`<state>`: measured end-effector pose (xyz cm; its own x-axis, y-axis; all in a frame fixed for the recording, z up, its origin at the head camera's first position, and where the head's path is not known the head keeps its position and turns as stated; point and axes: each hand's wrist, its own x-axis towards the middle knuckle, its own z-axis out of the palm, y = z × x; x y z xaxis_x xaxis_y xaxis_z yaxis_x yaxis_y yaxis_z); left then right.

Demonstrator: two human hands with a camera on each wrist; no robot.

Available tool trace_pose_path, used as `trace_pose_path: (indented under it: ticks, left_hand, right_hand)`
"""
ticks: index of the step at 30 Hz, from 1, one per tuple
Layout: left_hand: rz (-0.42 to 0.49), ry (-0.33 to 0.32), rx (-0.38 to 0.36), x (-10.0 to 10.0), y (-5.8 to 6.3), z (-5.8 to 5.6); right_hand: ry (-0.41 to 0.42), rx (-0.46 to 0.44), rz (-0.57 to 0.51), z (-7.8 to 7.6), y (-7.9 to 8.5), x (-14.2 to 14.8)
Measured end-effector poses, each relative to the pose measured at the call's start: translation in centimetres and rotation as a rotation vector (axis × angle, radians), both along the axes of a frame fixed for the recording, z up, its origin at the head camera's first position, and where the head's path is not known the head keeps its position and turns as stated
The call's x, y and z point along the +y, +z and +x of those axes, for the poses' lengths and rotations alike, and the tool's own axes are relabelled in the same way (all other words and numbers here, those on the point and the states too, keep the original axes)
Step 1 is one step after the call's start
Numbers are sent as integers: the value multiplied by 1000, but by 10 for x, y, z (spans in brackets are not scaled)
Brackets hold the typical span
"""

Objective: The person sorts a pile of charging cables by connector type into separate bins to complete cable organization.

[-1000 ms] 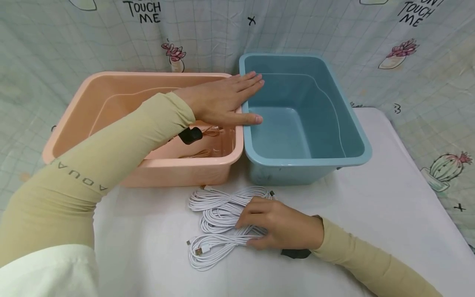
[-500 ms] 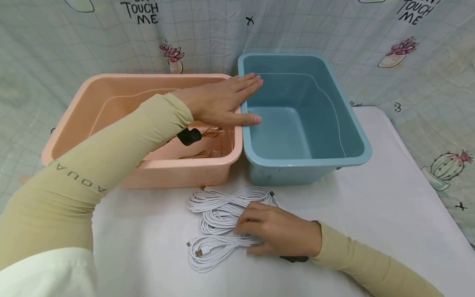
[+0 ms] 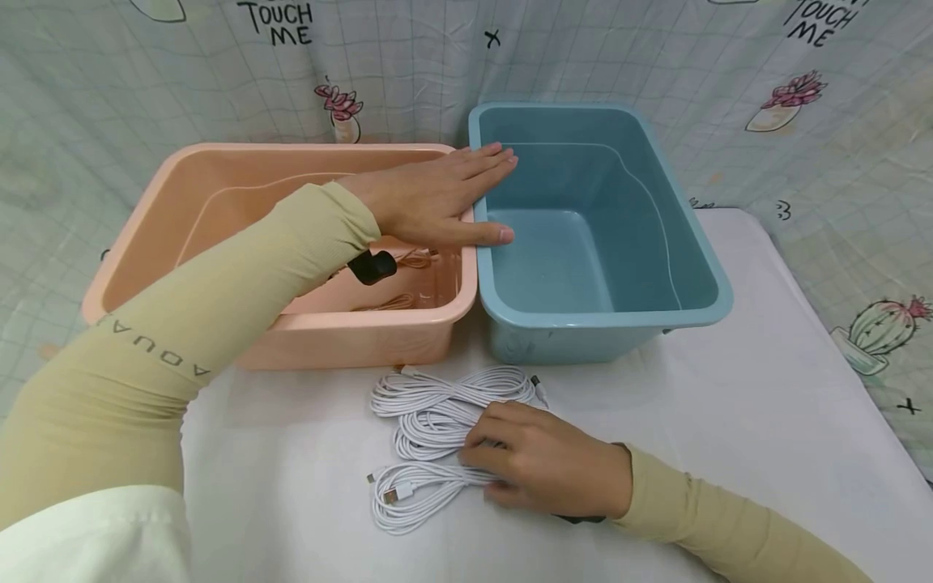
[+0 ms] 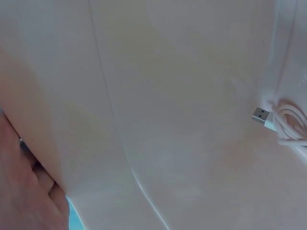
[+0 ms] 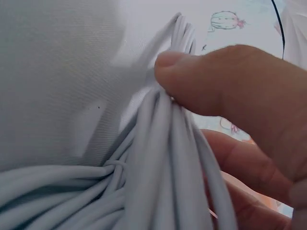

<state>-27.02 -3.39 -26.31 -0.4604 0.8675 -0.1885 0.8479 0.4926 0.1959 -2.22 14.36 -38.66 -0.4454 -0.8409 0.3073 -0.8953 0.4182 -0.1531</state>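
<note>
My left hand [image 3: 445, 194] lies flat with fingers straight across the touching rims of the peach bin [image 3: 357, 322] and the blue bin [image 3: 605, 319]. In the left wrist view, part of that hand [image 4: 29, 191] shows at the lower left. My right hand [image 3: 543, 457] grips the nearest coiled white USB cable [image 3: 411, 494], thumb on one side and fingers on the other. The right wrist view has the thumb pressed on the bundled white strands [image 5: 168, 158]. Farther coiled white cables [image 3: 437, 413] lie just beyond, partly hidden by this hand.
Inside the peach bin lie coiled cables, one with a USB plug [image 4: 260, 115] showing in the left wrist view. Both bins stand side by side on a white-covered table [image 3: 291, 470]. Behind them hangs a printed curtain [image 3: 408, 65].
My right hand has shifted slightly toward me, uncovering more of the farther white cables. The left hand and both bins stay where they were.
</note>
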Motion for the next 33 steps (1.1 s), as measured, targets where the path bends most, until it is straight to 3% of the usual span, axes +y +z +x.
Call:
trace_pose_path:
  ticks: [5, 12, 17, 26, 33]
  left_hand:
    - [-2, 0, -3, 0, 0, 0]
    - [-9, -7, 3, 1, 1, -1]
    - [-8, -13, 7, 0, 2, -1]
    - [-2, -6, 11, -1, 1, -1]
    - [-7, -3, 7, 0, 2, -1]
  right_hand:
    - [15, -15, -26, 0, -1, -2]
    - [69, -123, -74, -3, -5, -3]
    - [62, -177, -75, -2, -7, -6]
    - [58, -65, -44, 3, -4, -9]
    - [56, -43, -26, 5, -1, -8]
